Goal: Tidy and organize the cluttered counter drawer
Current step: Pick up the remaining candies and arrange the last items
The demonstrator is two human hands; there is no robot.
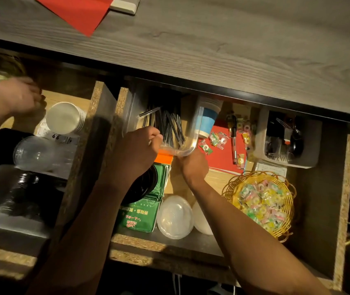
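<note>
The open drawer (127,238) is full of loose items. A clear plastic bin (193,133) holding black wrapped straws (170,126) sits at the back middle. My left hand (135,150) grips the bin's near rim, fingers curled over the edge. My right hand (191,167) holds the bin's near right corner from below. A blue and white paper cup stack (209,118) lies beside the bin. Wrapped candies (216,139) and a pen (233,137) lie scattered on a red folder (223,158).
A gold wire basket (229,188) of candies sits at the right front, a grey bin (306,156) of black cutlery behind it. Green packets (140,216) and clear lids (175,217) lie at the front. Another person's hand (20,94) reaches into the left compartment by white cups (65,118).
</note>
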